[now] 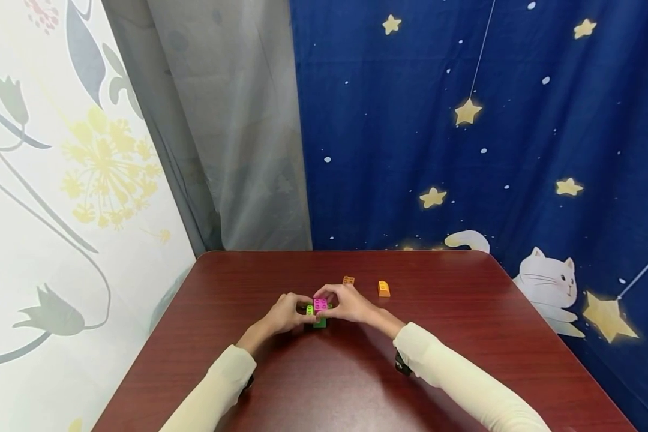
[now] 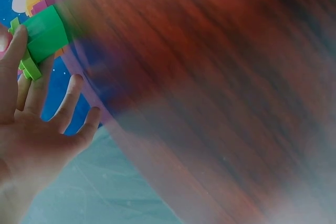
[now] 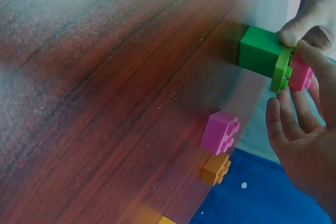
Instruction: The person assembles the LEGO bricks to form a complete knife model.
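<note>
A dark green block (image 3: 260,51) carries a thin lime green brick (image 3: 282,72) with studs, and a pink brick (image 3: 301,72) sits on top of that. In the head view my left hand (image 1: 288,313) comes from the left, its thumb and finger pinching the lime green brick. The left wrist view shows this hand (image 2: 47,140) with the other fingers spread below the green block (image 2: 48,34). From the right, my right hand (image 1: 351,303) pinches the pink brick (image 1: 320,304) between thumb and index finger. Its remaining fingers (image 3: 291,121) extend beside the stack.
Beyond the stack, a magenta brick (image 3: 218,132) and an orange brick (image 3: 215,169) stand on the reddish-brown table (image 1: 443,348). A yellow-orange brick with a curved side (image 1: 384,289) lies farther right. Curtains (image 1: 389,120) hang behind the table's far edge.
</note>
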`<action>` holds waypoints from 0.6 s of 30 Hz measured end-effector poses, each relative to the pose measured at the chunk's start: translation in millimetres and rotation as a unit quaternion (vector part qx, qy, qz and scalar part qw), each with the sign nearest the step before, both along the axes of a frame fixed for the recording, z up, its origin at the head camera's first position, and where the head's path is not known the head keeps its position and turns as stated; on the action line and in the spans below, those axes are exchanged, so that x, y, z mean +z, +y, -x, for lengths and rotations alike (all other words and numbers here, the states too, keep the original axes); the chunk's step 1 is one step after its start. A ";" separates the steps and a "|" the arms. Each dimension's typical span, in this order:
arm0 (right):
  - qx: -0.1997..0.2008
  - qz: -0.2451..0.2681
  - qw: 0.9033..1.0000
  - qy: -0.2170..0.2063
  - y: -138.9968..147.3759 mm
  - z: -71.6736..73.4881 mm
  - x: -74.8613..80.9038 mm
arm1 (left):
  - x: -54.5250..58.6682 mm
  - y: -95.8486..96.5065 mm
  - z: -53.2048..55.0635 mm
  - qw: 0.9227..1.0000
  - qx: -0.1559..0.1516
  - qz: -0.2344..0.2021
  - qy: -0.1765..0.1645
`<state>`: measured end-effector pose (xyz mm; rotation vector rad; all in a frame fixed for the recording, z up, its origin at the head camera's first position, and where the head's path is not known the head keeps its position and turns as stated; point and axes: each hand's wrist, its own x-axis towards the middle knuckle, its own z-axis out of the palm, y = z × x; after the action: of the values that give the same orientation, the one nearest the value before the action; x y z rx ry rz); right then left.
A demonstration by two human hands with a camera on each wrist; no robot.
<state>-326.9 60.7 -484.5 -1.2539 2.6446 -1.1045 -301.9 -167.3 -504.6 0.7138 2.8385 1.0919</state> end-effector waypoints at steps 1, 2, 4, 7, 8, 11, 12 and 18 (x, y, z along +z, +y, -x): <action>-0.002 0.001 1.000 0.002 0.0 -0.1 -0.8 | 0.3 0.2 -0.1 1.000 0.001 -0.002 -0.001; -0.004 0.003 1.000 0.004 -0.1 -0.2 -1.6 | 0.4 0.2 -0.1 1.000 0.002 -0.002 0.000; -0.009 0.004 1.000 0.008 -0.4 -0.5 -2.9 | 0.7 0.1 0.0 1.000 0.002 -0.002 0.001; -0.019 0.002 1.000 0.014 -1.0 -1.0 -4.0 | 0.8 -0.1 0.3 1.000 0.003 -0.004 0.001; -0.021 0.001 1.000 0.015 -1.4 -1.3 -4.2 | 0.7 -0.2 0.4 1.000 0.004 -0.004 0.000; -0.029 -0.001 0.999 0.014 -2.5 -1.6 -3.9 | 0.2 -0.4 0.7 1.000 0.007 -0.006 -0.002; -0.030 0.000 0.999 0.011 -2.9 -1.6 -3.9 | -0.2 -0.4 0.8 1.000 0.007 -0.007 -0.002; -0.038 0.011 0.999 -0.020 -3.1 0.8 -4.4 | -0.9 0.1 1.5 1.000 0.007 -0.009 0.001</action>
<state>-327.7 57.6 -488.9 -1.1303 2.6796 -1.1579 -303.4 -167.2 -505.5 0.6964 2.8432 1.1197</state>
